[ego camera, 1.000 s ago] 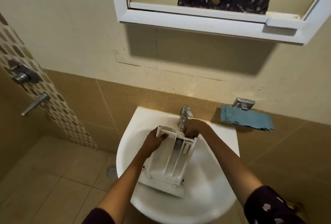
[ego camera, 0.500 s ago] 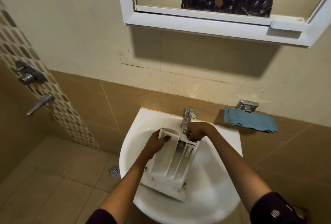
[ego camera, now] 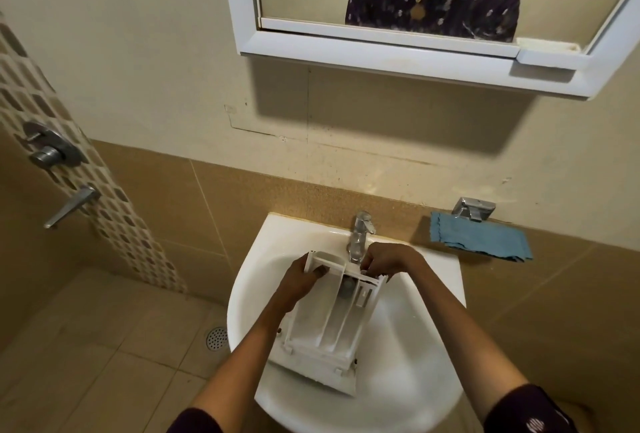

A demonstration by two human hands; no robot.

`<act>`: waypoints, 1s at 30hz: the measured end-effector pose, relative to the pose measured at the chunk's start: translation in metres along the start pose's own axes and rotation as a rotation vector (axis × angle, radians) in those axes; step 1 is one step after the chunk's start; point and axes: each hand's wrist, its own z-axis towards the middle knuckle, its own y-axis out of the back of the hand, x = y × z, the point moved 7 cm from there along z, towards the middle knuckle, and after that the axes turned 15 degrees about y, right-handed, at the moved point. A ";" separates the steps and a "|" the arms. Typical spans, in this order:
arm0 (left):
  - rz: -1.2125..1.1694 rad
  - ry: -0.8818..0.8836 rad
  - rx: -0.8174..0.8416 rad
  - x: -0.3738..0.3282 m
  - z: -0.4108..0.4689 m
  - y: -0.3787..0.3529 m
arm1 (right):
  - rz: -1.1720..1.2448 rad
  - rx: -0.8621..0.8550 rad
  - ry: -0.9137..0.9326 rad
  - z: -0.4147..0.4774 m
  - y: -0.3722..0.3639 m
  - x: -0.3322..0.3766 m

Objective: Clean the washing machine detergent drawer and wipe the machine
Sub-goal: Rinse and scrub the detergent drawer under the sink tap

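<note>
No text or label seems readable anywhere here.

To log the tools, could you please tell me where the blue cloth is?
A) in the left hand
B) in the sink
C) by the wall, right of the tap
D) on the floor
C: the cloth lies right of the tap, outside the sink; the left hand and right hand grip the drawer.
</note>
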 end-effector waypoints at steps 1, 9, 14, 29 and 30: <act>0.000 -0.001 0.003 0.000 0.000 0.000 | -0.049 -0.028 0.020 0.001 0.000 0.003; -0.004 0.002 -0.005 -0.001 0.002 0.000 | 0.159 0.064 -0.012 -0.003 0.000 0.002; -0.022 0.003 0.001 -0.002 0.002 0.000 | -0.017 -0.036 0.014 0.000 0.003 0.010; 0.048 0.075 -0.097 0.024 -0.005 -0.004 | 0.036 0.019 -0.036 -0.012 -0.016 0.006; 0.070 0.089 -0.107 0.025 -0.004 -0.004 | -0.125 -0.049 -0.015 -0.010 -0.016 0.012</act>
